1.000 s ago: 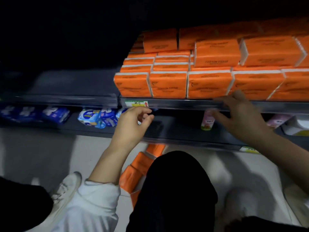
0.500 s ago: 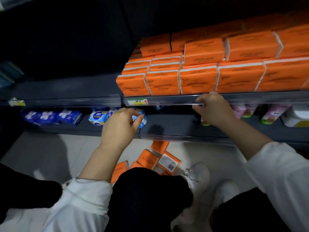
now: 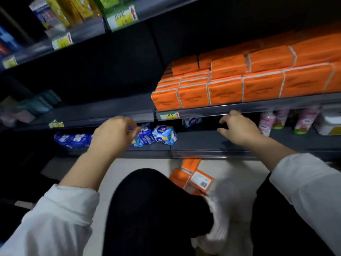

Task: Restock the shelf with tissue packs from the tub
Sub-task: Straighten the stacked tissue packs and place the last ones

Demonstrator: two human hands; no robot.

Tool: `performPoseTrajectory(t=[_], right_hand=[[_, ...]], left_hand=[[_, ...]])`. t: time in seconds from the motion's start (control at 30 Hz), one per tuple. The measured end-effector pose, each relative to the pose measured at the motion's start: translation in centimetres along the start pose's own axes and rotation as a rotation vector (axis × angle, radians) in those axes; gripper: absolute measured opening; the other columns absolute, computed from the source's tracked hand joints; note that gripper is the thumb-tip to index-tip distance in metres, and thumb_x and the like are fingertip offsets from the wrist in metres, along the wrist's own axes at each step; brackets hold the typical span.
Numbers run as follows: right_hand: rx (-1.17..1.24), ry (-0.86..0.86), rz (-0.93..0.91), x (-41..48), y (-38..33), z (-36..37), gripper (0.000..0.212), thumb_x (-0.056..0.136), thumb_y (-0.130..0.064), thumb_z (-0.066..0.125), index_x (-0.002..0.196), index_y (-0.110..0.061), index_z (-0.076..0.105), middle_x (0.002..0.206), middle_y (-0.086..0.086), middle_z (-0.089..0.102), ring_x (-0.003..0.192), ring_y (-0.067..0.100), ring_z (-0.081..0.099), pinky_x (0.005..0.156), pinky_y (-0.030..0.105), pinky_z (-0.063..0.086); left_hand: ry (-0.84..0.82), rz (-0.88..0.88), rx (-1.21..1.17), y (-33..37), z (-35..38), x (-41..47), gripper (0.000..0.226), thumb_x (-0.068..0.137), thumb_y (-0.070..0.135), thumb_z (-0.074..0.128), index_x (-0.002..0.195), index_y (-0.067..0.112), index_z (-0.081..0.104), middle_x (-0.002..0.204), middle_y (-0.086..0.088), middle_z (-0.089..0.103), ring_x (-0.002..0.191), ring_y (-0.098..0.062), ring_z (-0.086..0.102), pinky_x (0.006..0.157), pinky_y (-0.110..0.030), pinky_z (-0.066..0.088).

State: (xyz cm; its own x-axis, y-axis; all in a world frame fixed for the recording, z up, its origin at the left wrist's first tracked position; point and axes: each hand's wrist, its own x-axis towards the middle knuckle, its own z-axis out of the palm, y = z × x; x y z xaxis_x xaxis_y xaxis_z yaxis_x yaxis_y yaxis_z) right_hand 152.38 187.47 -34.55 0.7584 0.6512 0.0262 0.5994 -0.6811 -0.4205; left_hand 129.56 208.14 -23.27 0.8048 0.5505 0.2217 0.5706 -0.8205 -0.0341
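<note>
Orange tissue packs [image 3: 225,91] are stacked on the shelf [image 3: 295,100]; its rail [image 3: 203,113] is now released by the right hand [image 3: 238,130]. Left hand [image 3: 112,133] is likewise loosely curled and empty, so floor packs [image 3: 190,164] are likely fetched next.

Head-worn view, close, looking forward and down at shelf [image 3: 239,109], floor [image 3: 114,174]

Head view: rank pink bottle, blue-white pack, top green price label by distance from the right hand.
1. Pink bottle, just right of the right hand.
2. Blue-white pack, lower shelf, leftward.
3. Green price label, top shelf, far left.
</note>
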Motion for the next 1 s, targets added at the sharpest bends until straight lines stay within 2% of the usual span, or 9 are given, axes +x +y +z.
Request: performPoseTrajectory(t=[0.07, 0.17, 0.33, 0.43, 0.53, 0.63, 0.73, 0.83, 1.0], right_hand=[[-0.020, -0.014, 0.010, -0.6, 0.7, -0.1, 0.038, 0.090, -0.035, 0.057, 0.124, -0.016, 0.056, 0.125, 0.009, 0.045, 0.112, 0.035, 0.051, 0.088, 0.039, 0.044], [-0.020, -0.034, 0.012, -1.2, 1.9, -0.1, 0.036, 0.088, -0.031, 0.060, 0.120, -0.015, 0.058, 0.127, 0.012, 0.047, 0.113, 0.035, 0.053, 0.091, 0.039, 0.046], [-0.070, -0.074, -0.013, -1.8, 2.9, 0.4, 0.034, 0.088, -0.032, 0.059, 0.117, -0.015, 0.060, 0.127, 0.014, 0.046, 0.109, 0.036, 0.054, 0.087, 0.039, 0.046], [-0.086, -0.103, 0.004, -1.7, 2.9, 0.9, 0.035, 0.088, -0.034, 0.059, 0.118, -0.017, 0.060, 0.129, 0.013, 0.047, 0.112, 0.036, 0.053, 0.089, 0.040, 0.047], [-0.094, -0.153, 0.006, -1.4, 2.3, 1.8, 0.040, 0.089, -0.035, 0.058, 0.125, -0.015, 0.056, 0.130, 0.013, 0.045, 0.114, 0.034, 0.051, 0.093, 0.039, 0.045], [-0.136, -0.201, -0.022, -0.9, 1.8, 3.3, 0.044, 0.090, -0.034, 0.057, 0.129, -0.014, 0.052, 0.130, 0.012, 0.043, 0.116, 0.032, 0.050, 0.094, 0.038, 0.044], [-0.147, -0.235, -0.046, 0.1, 2.1, 5.8, 0.042, 0.088, -0.032, 0.060, 0.126, -0.012, 0.055, 0.124, 0.014, 0.046, 0.113, 0.034, 0.053, 0.092, 0.039, 0.046], [-0.161, -0.354, -0.007, 1.4, 2.5, 9.0, 0.041, 0.090, -0.032, 0.058, 0.127, -0.014, 0.054, 0.126, 0.014, 0.045, 0.113, 0.033, 0.052, 0.093, 0.038, 0.045], [-0.091, -0.461, 0.059, 3.3, 3.0, 15.7, 0.037, 0.088, -0.031, 0.060, 0.118, -0.010, 0.059, 0.121, 0.014, 0.054, 0.108, 0.029, 0.056, 0.089, 0.033, 0.045]], left_hand=[[0.022, 0.027, -0.001, 0.6, -0.8, 0.1, 0.023, 0.089, 0.039, 0.055, 0.097, 0.022, 0.068, 0.096, -0.005, 0.062, 0.095, -0.028, 0.057, 0.073, -0.035, 0.045], [-0.026, 0.061, 0.027, 0.9, -1.3, -0.2, 0.026, 0.088, 0.044, 0.056, 0.103, 0.026, 0.066, 0.098, -0.002, 0.061, 0.097, -0.026, 0.057, 0.075, -0.036, 0.047], [-0.088, 0.080, 0.038, -0.2, -1.1, -0.7, 0.029, 0.087, 0.044, 0.056, 0.104, 0.023, 0.066, 0.088, 0.002, 0.051, 0.095, -0.027, 0.057, 0.079, -0.042, 0.050], [-0.134, 0.080, 0.054, -0.1, 0.1, -0.7, 0.028, 0.089, 0.043, 0.055, 0.106, 0.023, 0.066, 0.097, 0.000, 0.057, 0.097, -0.024, 0.056, 0.078, -0.040, 0.050], [-0.209, 0.084, 0.060, -0.2, 2.1, 0.2, 0.031, 0.089, 0.045, 0.054, 0.110, 0.024, 0.064, 0.109, -0.002, 0.059, 0.101, -0.023, 0.055, 0.079, -0.038, 0.048], [-0.263, 0.096, 0.024, -0.5, 4.5, 1.9, 0.032, 0.089, 0.047, 0.054, 0.109, 0.025, 0.064, 0.109, -0.003, 0.059, 0.102, -0.024, 0.055, 0.084, -0.042, 0.049], [-0.307, 0.111, -0.013, -0.6, 7.7, 3.6, 0.032, 0.089, 0.046, 0.054, 0.110, 0.025, 0.064, 0.110, -0.004, 0.059, 0.104, -0.025, 0.055, 0.085, -0.042, 0.048], [-0.390, 0.144, -0.032, -0.8, 11.4, 5.1, 0.032, 0.090, 0.045, 0.053, 0.112, 0.023, 0.062, 0.113, -0.005, 0.057, 0.109, -0.026, 0.053, 0.086, -0.039, 0.047], [-0.488, 0.209, -0.021, -2.7, 17.1, 7.0, 0.028, 0.090, 0.044, 0.053, 0.108, 0.025, 0.063, 0.113, -0.004, 0.059, 0.109, -0.025, 0.055, 0.083, -0.035, 0.046]])
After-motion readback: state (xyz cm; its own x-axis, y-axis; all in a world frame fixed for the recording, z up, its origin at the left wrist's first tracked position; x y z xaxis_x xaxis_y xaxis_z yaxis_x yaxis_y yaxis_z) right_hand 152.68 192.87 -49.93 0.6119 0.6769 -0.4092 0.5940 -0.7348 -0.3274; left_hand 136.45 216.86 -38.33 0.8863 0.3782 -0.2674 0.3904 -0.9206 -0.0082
